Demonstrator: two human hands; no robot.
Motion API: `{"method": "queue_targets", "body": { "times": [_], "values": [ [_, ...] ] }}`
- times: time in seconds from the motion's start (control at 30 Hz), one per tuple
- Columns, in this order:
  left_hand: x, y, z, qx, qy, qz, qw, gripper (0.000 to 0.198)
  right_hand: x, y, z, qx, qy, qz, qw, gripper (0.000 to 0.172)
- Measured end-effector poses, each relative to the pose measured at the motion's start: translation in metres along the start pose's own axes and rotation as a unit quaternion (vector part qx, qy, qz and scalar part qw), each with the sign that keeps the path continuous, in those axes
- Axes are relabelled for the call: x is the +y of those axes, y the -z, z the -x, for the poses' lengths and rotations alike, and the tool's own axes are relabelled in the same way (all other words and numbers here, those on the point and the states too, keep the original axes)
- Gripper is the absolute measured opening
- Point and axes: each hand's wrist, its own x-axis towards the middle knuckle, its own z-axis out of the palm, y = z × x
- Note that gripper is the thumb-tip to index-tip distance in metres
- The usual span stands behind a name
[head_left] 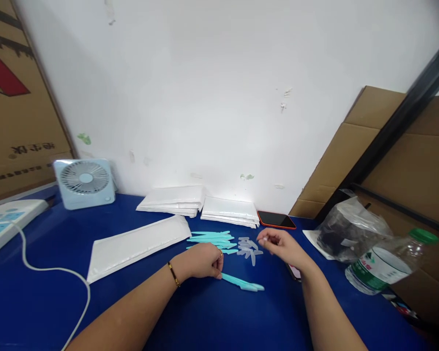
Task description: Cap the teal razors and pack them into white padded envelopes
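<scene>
My left hand (207,261) is closed on the handle ends of what look like two turquoise eyebrow razors (241,282), their heads pointing right just above or on the blue table. Behind it lies a loose pile of the same turquoise razors (212,237), partly hidden by the hand. My right hand (281,246) hovers at the right edge of a small heap of clear plastic blade caps (248,246). Its thumb and fingertips are pinched together; whatever is between them is too small to tell. A flat white padded envelope (139,246) rests left of the pile.
Two stacks of white envelopes (171,200) (229,210) and a red-edged phone (277,219) line the wall. Another phone (294,272) is partly under my right wrist. A bottle (382,263) and plastic bag (351,229) stand right; a fan (86,183), power strip (7,222) and white cable (54,269) left.
</scene>
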Motion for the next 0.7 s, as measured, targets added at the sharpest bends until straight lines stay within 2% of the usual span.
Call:
{"method": "queue_targets", "body": {
  "times": [0.1,0.13,0.2,0.37,0.57,0.7],
  "values": [
    [-0.004,0.007,0.003,0.023,0.011,-0.007,1.000,0.013,-0.012,-0.015,0.003,-0.163,0.001,0.000,0.987,0.030],
    [-0.005,0.010,0.005,0.033,0.013,-0.007,0.999,0.014,-0.014,-0.019,0.003,-0.193,0.002,0.001,0.981,0.030],
    [-0.008,0.017,0.007,0.054,0.014,-0.005,0.998,0.015,-0.013,-0.024,0.003,-0.206,-0.003,-0.007,0.978,0.030],
    [-0.014,0.025,0.008,0.126,0.041,-0.043,0.990,0.012,-0.005,-0.028,-0.005,-0.135,-0.012,-0.073,0.988,0.032],
    [-0.021,0.023,0.005,0.138,0.031,-0.076,0.987,0.013,-0.007,-0.035,-0.011,-0.080,0.003,-0.138,0.987,0.033],
    [-0.028,0.027,0.007,0.161,0.069,-0.075,0.982,0.013,0.006,-0.027,-0.016,-0.019,-0.013,-0.097,0.995,0.034]
  ]
}}
